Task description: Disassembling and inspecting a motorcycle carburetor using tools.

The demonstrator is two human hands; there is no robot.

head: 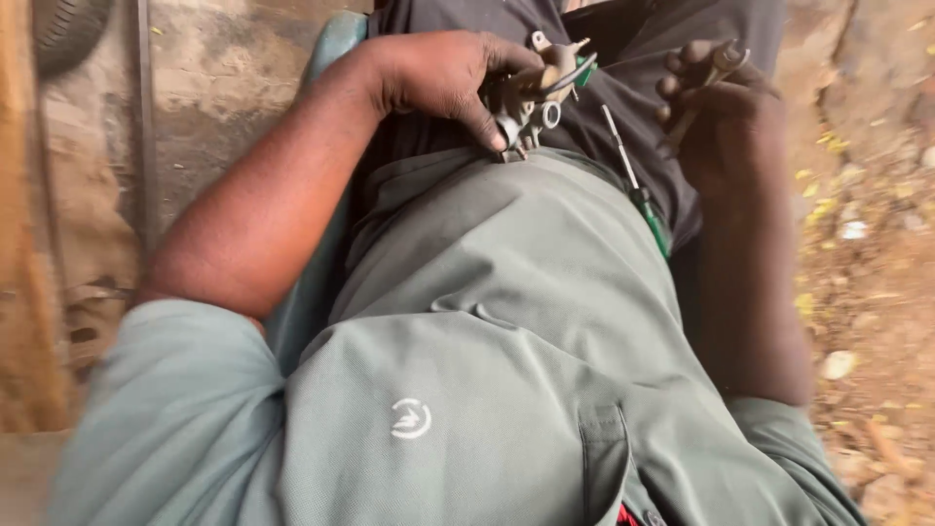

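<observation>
Gripping a small metal carburettor-like part, the left hand has its fingers curled over the top and its thumb pressed down the near side, holding the part against the lap where the grey-green shirt meets the dark trousers. A thin black lever or wire and a bit of green show on the side of the part away from that hand. To the right of the part, well apart from it, the right hand is closed around a slim, dirty rod-shaped tool that slants across its fingers; what kind of tool it is cannot be told. Between the part and the right hand, a screwdriver with a green handle lies on the lap, its shaft pointing up toward the part. Right of the right hand lies dusty ground with scattered leaves
</observation>
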